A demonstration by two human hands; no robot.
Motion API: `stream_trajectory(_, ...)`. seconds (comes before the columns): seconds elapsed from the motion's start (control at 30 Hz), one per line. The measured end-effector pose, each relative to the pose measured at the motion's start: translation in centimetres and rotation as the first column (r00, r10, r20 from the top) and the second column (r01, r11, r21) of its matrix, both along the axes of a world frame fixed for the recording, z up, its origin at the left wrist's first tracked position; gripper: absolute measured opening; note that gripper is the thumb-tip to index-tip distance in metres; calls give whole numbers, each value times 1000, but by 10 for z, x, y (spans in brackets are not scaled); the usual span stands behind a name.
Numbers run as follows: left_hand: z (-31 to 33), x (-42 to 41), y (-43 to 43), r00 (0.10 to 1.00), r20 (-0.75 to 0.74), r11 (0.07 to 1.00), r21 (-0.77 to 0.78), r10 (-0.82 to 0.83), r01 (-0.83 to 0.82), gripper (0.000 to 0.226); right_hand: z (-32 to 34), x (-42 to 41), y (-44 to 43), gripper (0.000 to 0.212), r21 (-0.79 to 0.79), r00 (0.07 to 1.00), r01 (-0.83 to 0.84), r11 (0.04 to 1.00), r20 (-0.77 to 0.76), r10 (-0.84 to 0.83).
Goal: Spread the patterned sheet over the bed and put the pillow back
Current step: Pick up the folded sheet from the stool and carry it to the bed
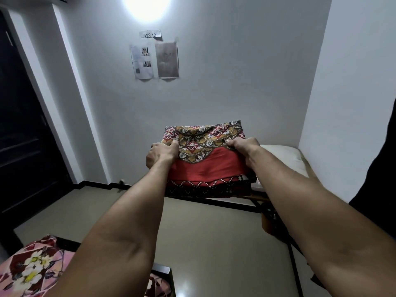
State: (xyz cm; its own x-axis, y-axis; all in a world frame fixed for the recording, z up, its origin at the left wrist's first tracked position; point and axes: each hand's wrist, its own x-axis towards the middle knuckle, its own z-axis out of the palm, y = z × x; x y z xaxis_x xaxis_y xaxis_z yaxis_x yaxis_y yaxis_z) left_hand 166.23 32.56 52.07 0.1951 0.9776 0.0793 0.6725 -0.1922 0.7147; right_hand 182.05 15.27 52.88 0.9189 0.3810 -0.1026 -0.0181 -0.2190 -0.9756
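My left hand (159, 154) and right hand (243, 146) pinch the folded patterned sheet (205, 166); better I keep these corners firm and let it unfold over the bed (260, 197).

sheet (205, 166) is held between left hand (161, 155) and right hand (244, 150); pillow (282, 159) is noted behind it at right, on bed (258, 186); door (21, 125) is sited far left.

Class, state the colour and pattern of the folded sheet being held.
The sheet is red with a gold-and-white ornamental border; best in head view.
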Motion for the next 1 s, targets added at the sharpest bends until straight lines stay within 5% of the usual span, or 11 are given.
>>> stream_trajectory(0.17, -2, 12, 7, 999, -9, 999, -2, 34, -34, 77, 1, 20, 14, 37, 7, 999, -50, 999, 1, 50)
stream_trajectory(0.43, -5, 25, 42, 996, -23, 996, 6, 85, -85, 79, -6, 40, 56, 44, -12, 997, -80, 997, -5, 80)
stream_trajectory(1.0, -9, 66, 197, 981, -19, 981, 7, 192, -192, 83, -7, 93, 224, 33, 13, 978, -208, 978, 10, 208)
